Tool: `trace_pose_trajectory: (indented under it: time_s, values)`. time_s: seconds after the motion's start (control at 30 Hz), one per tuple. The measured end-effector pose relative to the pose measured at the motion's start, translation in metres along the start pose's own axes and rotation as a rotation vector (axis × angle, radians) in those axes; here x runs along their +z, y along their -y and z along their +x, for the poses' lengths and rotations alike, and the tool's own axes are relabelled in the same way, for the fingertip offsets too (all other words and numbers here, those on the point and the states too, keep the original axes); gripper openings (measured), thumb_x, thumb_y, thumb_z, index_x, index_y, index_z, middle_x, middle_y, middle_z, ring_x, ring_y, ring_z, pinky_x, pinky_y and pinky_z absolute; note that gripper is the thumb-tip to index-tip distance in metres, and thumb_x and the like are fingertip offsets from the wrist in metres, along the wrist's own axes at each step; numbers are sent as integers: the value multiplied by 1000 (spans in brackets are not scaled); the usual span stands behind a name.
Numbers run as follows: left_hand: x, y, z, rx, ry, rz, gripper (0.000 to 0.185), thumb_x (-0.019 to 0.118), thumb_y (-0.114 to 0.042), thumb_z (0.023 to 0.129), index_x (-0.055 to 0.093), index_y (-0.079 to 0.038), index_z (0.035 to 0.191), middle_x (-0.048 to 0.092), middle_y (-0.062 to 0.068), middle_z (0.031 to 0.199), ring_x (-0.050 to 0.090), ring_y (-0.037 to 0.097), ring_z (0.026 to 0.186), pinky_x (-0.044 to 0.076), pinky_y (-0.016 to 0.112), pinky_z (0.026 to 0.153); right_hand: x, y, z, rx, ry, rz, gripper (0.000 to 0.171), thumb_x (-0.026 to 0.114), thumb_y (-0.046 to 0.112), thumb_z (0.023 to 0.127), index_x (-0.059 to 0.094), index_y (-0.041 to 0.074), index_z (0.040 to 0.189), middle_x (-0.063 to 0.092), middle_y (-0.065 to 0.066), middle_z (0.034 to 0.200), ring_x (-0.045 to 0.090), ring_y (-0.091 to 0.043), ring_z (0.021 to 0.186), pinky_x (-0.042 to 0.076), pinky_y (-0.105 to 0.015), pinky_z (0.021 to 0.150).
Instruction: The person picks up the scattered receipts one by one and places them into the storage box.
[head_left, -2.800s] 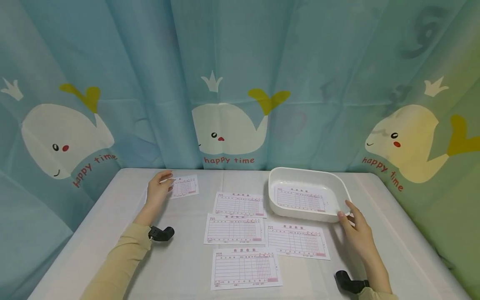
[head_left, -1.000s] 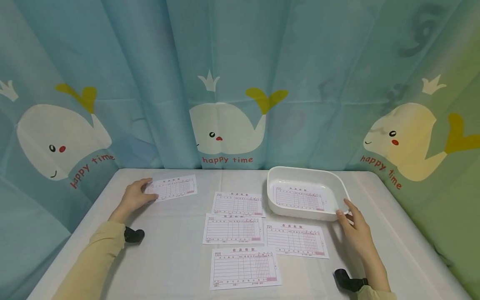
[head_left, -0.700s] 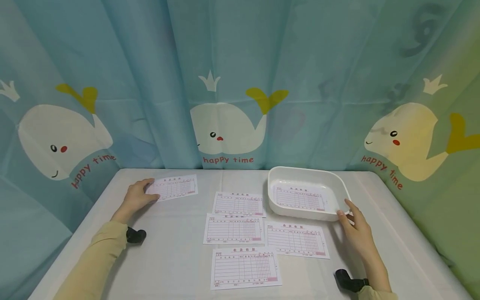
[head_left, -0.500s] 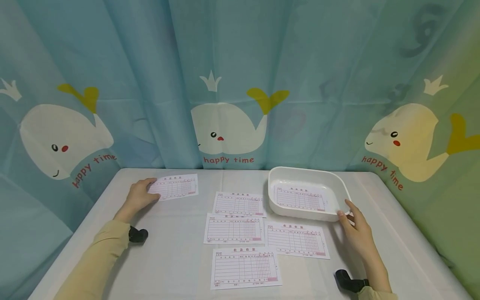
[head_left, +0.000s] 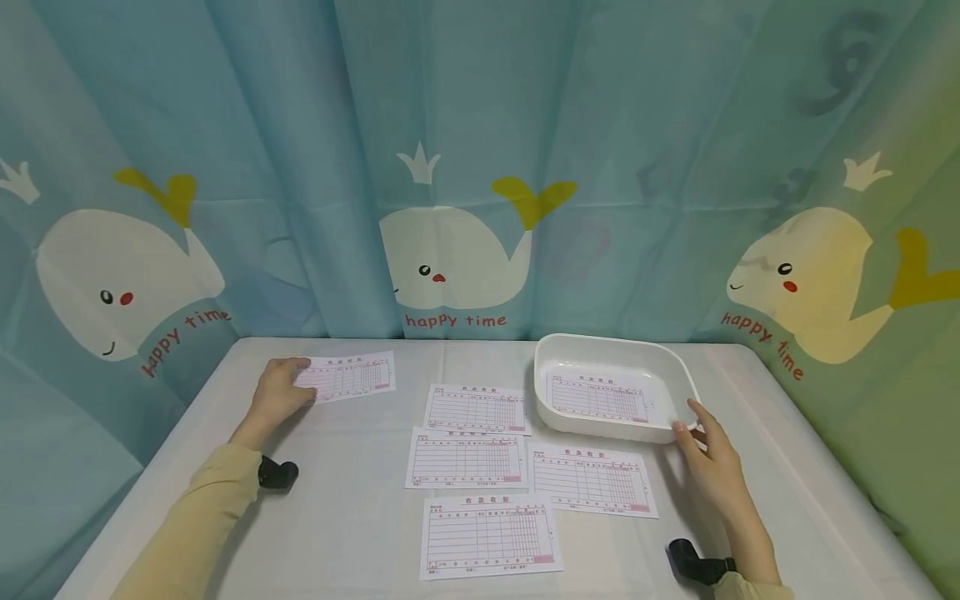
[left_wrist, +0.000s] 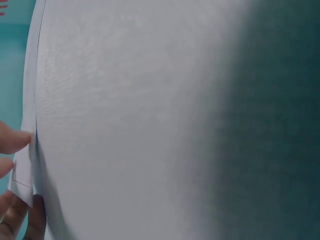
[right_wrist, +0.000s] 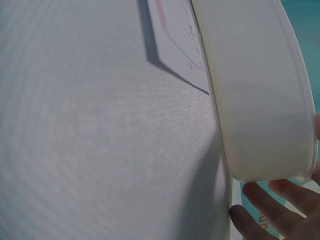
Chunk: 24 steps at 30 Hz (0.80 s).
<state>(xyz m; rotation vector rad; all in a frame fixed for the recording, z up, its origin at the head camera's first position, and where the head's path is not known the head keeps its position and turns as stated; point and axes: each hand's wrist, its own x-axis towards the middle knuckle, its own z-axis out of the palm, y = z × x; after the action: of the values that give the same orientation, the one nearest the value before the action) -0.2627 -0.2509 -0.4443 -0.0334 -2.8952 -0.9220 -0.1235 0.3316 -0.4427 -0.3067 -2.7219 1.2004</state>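
Note:
At the back left of the table, my left hand [head_left: 277, 393] pinches the left end of a printed receipt slip [head_left: 352, 377], with the thumb in front and the fingers at the far edge. The left wrist view shows that slip [left_wrist: 22, 175] edge-on between the thumb and fingers. On the right, a white plastic tray [head_left: 600, 427] has another receipt slip [head_left: 596, 398] lying flat inside. My right hand [head_left: 716, 462] holds the tray's near right corner, thumb and fingers at the rim. From the right wrist view, fingers [right_wrist: 267, 205] spread beside the tray's end wall [right_wrist: 270, 145].
Several more receipt slips lie flat mid-table: one nearest the front [head_left: 491, 537], one left of centre [head_left: 468, 458], one behind it [head_left: 477, 410], and one before the tray [head_left: 592, 481]. A whale-print curtain [head_left: 465, 167] hangs behind the white-covered table [head_left: 352, 517].
Since the earliest frame, my left hand has moved left from over the slip to its left end and pinches it there. The right hand and tray have stayed in place.

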Motion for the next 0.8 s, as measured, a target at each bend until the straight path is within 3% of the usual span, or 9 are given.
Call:
trace_pose_trajectory:
  time_s: [0.2,0.4,0.57,0.67,0.8]
  values:
    - [-2,-2,-3,-40,-20,-40,55,57,-1,81,44,18,131,35,40,136,39,54,123,33,62,105,0,-1,1,1,-1,1,66,41,37,102,15,3,153,19,-34,153,35,-54,130,35,-68,100]
    - [-4,-3,-5,-40,-49,-97,50,48,-1,87,43,17,133,37,37,136,47,50,114,45,56,93,1,-1,0,16,-1,-13,67,40,39,102,15,5,154,19,-33,153,35,-55,130,35,-68,100]
    - [-7,-6,-10,-71,-81,-167,47,41,-3,91,45,12,135,39,32,140,48,44,113,45,48,89,1,-1,0,7,1,-9,67,40,39,102,15,5,153,19,-34,153,35,-56,129,34,-69,99]
    - [-10,-10,-13,-71,-96,-192,47,39,-3,91,46,9,136,40,29,141,49,42,113,44,40,85,0,-1,0,5,3,-4,67,40,40,102,15,5,154,19,-34,153,35,-55,130,34,-68,100]
    - [-13,-13,-18,-37,-116,-235,46,37,-1,93,47,6,137,43,27,140,53,36,107,42,20,73,0,-1,0,-4,4,0,68,40,40,102,15,4,153,20,-35,152,35,-54,129,34,-67,101]
